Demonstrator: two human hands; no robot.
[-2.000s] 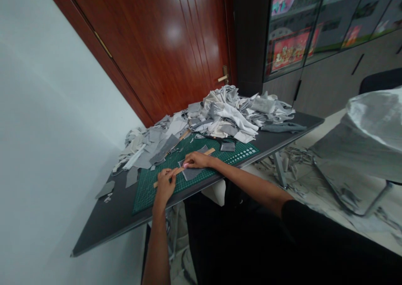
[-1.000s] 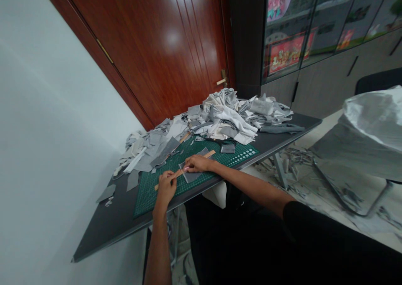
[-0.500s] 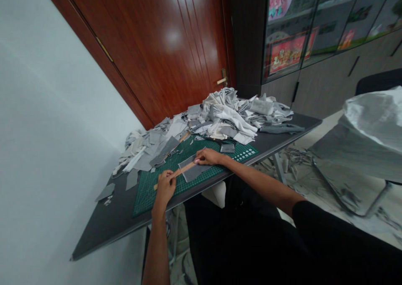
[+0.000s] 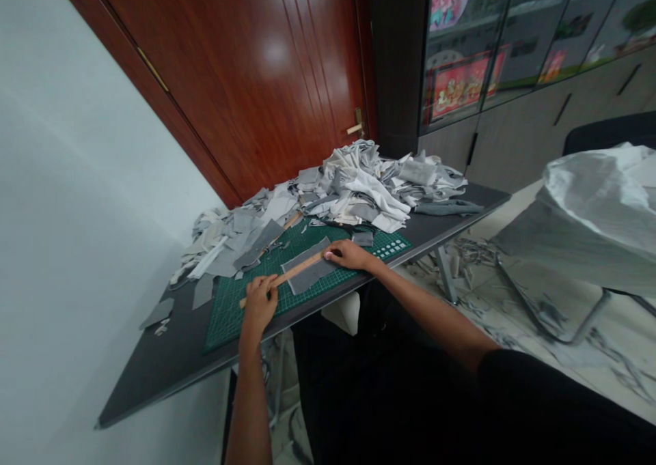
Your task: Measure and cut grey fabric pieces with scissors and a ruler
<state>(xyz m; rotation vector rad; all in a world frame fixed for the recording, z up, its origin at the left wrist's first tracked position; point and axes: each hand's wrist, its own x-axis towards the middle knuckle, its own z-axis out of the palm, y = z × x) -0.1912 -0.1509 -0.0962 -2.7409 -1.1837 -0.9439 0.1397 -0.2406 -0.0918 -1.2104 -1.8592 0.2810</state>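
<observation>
A wooden ruler lies slantwise across a grey cloth piece on the green cutting mat. My left hand is closed on the ruler near its left end, which pokes out past the fingers. At the opposite end, the fingers of my right hand are bent and pressed together on the ruler and the cloth's edge. A small pinkish spot shows at those fingertips; I cannot tell whether it is a nail or a small object. Just behind the right hand lies a small dark grey cloth piece.
A large heap of grey and white cloth scraps covers the back of the dark table. Another wooden strip lies partly under scraps. A chair with a translucent plastic bag stands at right, with scraps on the floor.
My right hand has slid a little along the ruler, baring more of it and of the cloth, which lies flatter. My left hand stays on the ruler. The whole view has shifted slightly.
</observation>
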